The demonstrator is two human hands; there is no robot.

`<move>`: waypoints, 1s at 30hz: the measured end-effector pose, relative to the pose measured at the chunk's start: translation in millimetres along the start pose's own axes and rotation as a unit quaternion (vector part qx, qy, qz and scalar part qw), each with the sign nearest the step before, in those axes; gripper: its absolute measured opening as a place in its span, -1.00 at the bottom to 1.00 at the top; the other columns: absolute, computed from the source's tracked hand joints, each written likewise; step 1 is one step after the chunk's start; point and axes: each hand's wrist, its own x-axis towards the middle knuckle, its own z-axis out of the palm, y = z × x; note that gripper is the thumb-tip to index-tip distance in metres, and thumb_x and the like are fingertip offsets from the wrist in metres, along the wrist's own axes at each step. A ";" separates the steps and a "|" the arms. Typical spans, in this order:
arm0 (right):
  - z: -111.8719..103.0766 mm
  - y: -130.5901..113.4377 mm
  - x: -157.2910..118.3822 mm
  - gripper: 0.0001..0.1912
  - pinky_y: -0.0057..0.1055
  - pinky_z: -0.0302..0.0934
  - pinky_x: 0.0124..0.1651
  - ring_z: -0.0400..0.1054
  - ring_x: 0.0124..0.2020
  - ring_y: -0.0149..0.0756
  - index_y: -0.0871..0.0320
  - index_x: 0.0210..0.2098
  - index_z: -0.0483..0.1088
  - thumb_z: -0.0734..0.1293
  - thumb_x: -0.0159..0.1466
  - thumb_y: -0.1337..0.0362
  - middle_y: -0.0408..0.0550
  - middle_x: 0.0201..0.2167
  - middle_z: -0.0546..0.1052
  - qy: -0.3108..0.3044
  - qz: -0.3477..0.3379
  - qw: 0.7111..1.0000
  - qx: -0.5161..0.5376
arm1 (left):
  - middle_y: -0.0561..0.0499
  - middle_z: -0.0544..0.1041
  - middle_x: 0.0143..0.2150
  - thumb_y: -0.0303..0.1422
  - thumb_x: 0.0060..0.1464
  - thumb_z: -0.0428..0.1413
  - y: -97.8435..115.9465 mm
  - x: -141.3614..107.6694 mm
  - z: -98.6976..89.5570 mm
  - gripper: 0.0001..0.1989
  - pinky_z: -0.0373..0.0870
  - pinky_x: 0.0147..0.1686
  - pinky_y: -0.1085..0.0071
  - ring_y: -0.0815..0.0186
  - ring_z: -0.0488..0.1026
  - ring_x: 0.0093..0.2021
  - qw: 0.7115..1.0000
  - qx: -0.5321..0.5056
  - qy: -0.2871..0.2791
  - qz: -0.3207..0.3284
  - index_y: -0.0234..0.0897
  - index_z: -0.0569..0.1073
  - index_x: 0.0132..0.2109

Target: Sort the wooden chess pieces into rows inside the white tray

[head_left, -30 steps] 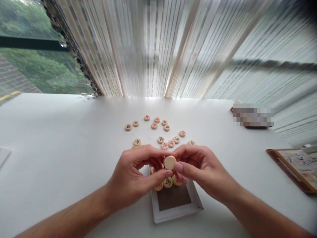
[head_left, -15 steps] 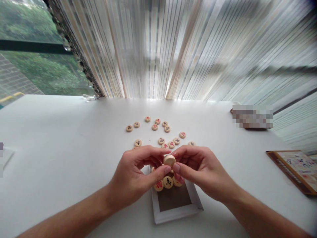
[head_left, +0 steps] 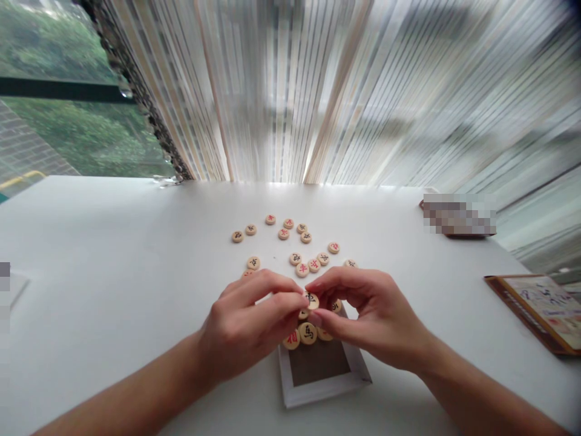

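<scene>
Between my fingertips is a round wooden Chinese chess piece, its black character facing up toward me. My right hand pinches it between thumb and forefinger from the right. From the left, the fingertips of my left hand close on its other edge. Under both hands lies a shallow white box with a dark bottom. Chess pieces lie in its far part, among them a black-marked piece and a red-marked piece; my hands hide some of them.
Several loose chess pieces, red and black, are scattered on the white table beyond the box. A brown-edged printed board or box lies at the right, with a blurred-out object behind it. String curtains hang along the far edge.
The held chess piece has turned over: its blank side showed before, its black character shows now. My left fingers have come round in front of it.
</scene>
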 end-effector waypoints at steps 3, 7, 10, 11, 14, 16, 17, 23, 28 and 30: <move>-0.3 -0.3 1.3 -0.85 -0.50 0.46 -0.35 0.52 -0.44 -0.38 0.27 -0.20 0.61 0.54 0.25 0.33 -0.04 -0.42 0.65 -0.004 -0.010 0.999 -0.035 | -0.16 0.64 -0.16 -0.58 0.25 0.28 -2.8 -2.1 -0.9 -0.90 0.57 -0.17 0.35 0.23 0.60 -0.19 0.999 0.014 -0.023 0.047 -0.40 0.58 -0.09; -1.8 -3.5 2.4 -0.87 -0.49 0.43 -0.35 0.50 -0.45 -0.38 0.27 -0.23 0.61 0.52 0.25 0.33 -0.05 -0.43 0.64 -0.020 -0.019 0.995 -0.092 | -0.21 0.65 -0.18 -0.59 0.29 0.23 -6.2 0.6 -2.5 -0.93 0.58 -0.18 0.26 0.16 0.59 -0.19 0.993 0.046 -0.044 0.103 -0.45 0.57 -0.09; -2.6 -6.6 1.9 -0.92 -0.49 0.40 -0.34 0.48 -0.45 -0.40 0.24 -0.26 0.61 0.50 0.22 0.38 -0.09 -0.44 0.63 -0.032 -0.029 0.988 -0.147 | -0.21 0.66 -0.21 -0.58 0.31 0.20 -7.1 2.7 -3.4 -0.95 0.60 -0.21 0.24 0.14 0.60 -0.22 0.986 0.070 -0.050 0.140 -0.45 0.56 -0.11; -2.8 -7.4 1.6 -0.92 -0.50 0.39 -0.33 0.47 -0.45 -0.41 0.23 -0.27 0.61 0.49 0.21 0.39 -0.11 -0.44 0.63 -0.033 -0.037 0.985 -0.164 | -0.21 0.66 -0.21 -0.57 0.31 0.20 -7.4 3.1 -3.6 -0.95 0.60 -0.22 0.24 0.14 0.60 -0.23 0.985 0.074 -0.055 0.143 -0.45 0.56 -0.11; -4.8 -7.1 1.9 -0.92 -0.50 0.38 -0.33 0.46 -0.45 -0.42 0.21 -0.27 0.60 0.48 0.21 0.40 -0.14 -0.45 0.62 -0.026 -0.056 0.978 -0.201 | -0.19 0.66 -0.19 -0.56 0.32 0.20 -9.4 3.0 -3.4 -0.92 0.62 -0.21 0.25 0.15 0.60 -0.20 0.986 0.074 -0.057 0.135 -0.43 0.55 -0.06; -8.5 -4.9 2.7 -0.91 -0.49 0.39 -0.33 0.46 -0.45 -0.42 0.20 -0.25 0.60 0.49 0.22 0.38 -0.14 -0.43 0.62 -0.012 -0.065 0.974 -0.215 | -0.20 0.66 -0.16 -0.56 0.32 0.20 -12.3 2.6 -3.2 -0.89 0.62 -0.20 0.26 0.16 0.60 -0.17 0.988 0.079 -0.040 0.123 -0.41 0.55 -0.03; -11.2 -3.6 3.1 -0.89 -0.48 0.40 -0.33 0.46 -0.45 -0.41 0.20 -0.23 0.60 0.50 0.23 0.36 -0.13 -0.41 0.63 -0.003 -0.068 0.974 -0.218 | -0.20 0.66 -0.15 -0.55 0.31 0.21 -14.2 2.4 -3.2 -0.88 0.62 -0.20 0.26 0.17 0.60 -0.17 0.989 0.083 -0.028 0.118 -0.39 0.54 -0.02; -31.9 -3.5 -5.3 -0.84 -0.42 0.44 -0.30 0.48 -0.39 -0.35 0.16 -0.15 0.60 0.54 0.29 0.26 -0.06 -0.32 0.67 0.028 -0.068 0.972 -0.223 | -0.16 0.65 -0.14 -0.60 0.25 0.23 -26.1 1.8 -3.5 -0.82 0.62 -0.20 0.30 0.20 0.62 -0.18 0.990 0.103 0.007 0.095 -0.34 0.55 -0.03; -44.7 -5.2 -29.5 -0.88 -0.42 0.39 -0.32 0.42 -0.42 -0.35 0.14 -0.18 0.57 0.51 0.28 0.31 -0.13 -0.40 0.58 0.007 -0.061 0.954 -0.292 | -0.12 0.66 -0.15 -0.57 0.26 0.23 -31.0 1.5 -2.6 -0.86 0.62 -0.19 0.33 0.23 0.63 -0.18 0.991 0.108 0.017 0.078 -0.30 0.56 -0.07; -47.2 -2.5 -40.2 -0.90 -0.45 0.34 -0.36 0.38 -0.45 -0.37 0.14 -0.21 0.56 0.49 0.27 0.32 -0.16 -0.45 0.53 -0.010 -0.044 0.946 -0.321 | -0.12 0.66 -0.16 -0.57 0.25 0.23 -31.7 1.1 -1.7 -0.86 0.63 -0.19 0.33 0.23 0.63 -0.19 0.991 0.105 0.018 0.076 -0.30 0.56 -0.08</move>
